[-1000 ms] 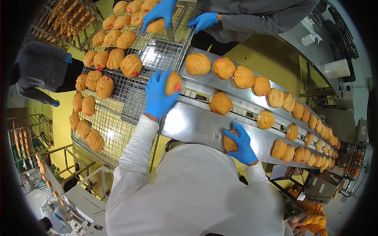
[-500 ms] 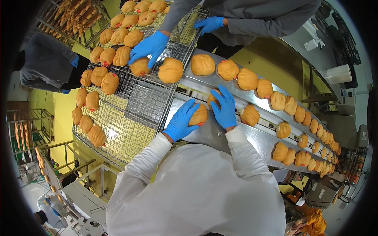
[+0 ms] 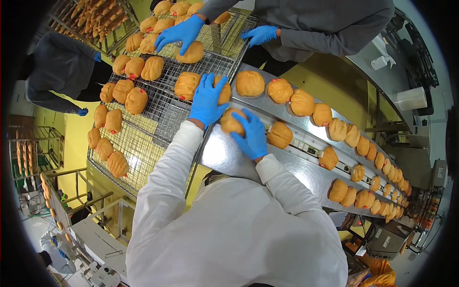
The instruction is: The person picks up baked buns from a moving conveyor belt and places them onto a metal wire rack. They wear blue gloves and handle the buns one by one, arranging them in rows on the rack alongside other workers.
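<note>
My left hand (image 3: pixel 209 101), in a blue glove, reaches over the edge of the wire rack (image 3: pixel 174 112). Its fingers are stretched out between a filled bun (image 3: pixel 187 85) with a red spot and another bun (image 3: pixel 222 90) that it partly covers. Beside it, my right hand (image 3: pixel 251 135), also gloved, curls round a golden bun (image 3: pixel 232 121), slightly blurred, at the near end of the conveyor (image 3: pixel 301 146). More buns come along the belt, the closest bun (image 3: pixel 280 135) just right of my right hand.
Across the rack, a co-worker's gloved hand (image 3: pixel 180 34) is over a bun (image 3: pixel 191 52); their other hand (image 3: pixel 260 35) is at the rack's edge. Rows of buns line both metal ledges (image 3: pixel 221 152) of the conveyor. Another person (image 3: pixel 60 71) stands at the left.
My left hand has gone from the conveyor to the rack, where a bun with a red spot now lies. My right hand has moved left with a bun. The co-worker's hand has moved farther away.
</note>
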Available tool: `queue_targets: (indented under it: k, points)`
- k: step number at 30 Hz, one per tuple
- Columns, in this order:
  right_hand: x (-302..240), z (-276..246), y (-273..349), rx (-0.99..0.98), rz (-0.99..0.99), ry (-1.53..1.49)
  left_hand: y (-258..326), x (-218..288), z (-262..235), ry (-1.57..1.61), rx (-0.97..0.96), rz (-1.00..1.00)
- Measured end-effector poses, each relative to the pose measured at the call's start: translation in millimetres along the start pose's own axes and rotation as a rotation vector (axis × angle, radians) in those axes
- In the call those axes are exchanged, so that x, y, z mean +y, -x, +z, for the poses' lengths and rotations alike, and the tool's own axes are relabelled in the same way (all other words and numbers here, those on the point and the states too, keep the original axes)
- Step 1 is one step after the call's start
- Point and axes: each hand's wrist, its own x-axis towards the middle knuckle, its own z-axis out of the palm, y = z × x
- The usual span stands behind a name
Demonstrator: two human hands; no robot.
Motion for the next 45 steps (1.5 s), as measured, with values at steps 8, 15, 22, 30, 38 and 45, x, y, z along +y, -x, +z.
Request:
queue_targets:
  k: [8, 15, 22, 30, 38, 45]
  points:
    - [-4.8, -37.7, 12.1, 0.118, 0.106, -0.415, 25.6, 28.8, -26.9, 0.19, -0.294, 0.179]
    - [-4.5, -17.1, 66.7, -0.047, -0.052, -0.021, 26.7, -15.2, -41.1, 0.083, 0.126, 0.133]
    - [2.8, -28.9, 36.5, -0.253, -0.253, -0.158, 15.6, -73.2, -21.0, 0.07, 0.124, -0.232]
    - [74.6, -54.1, -36.4, 0.054, -0.117, -0.156, 65.9, -21.6, -16.9, 0.358, 0.228, 0.038]
    - [13.4, -45.3, 37.1, 0.078, 0.034, -0.057, 112.2, 24.4, -3.7, 0.585, -0.044, 0.18]
    - [14.0, -51.8, 52.0, 0.067, 0.057, -0.109, 18.1, -42.5, -43.6, 0.131, 0.38, -0.087]
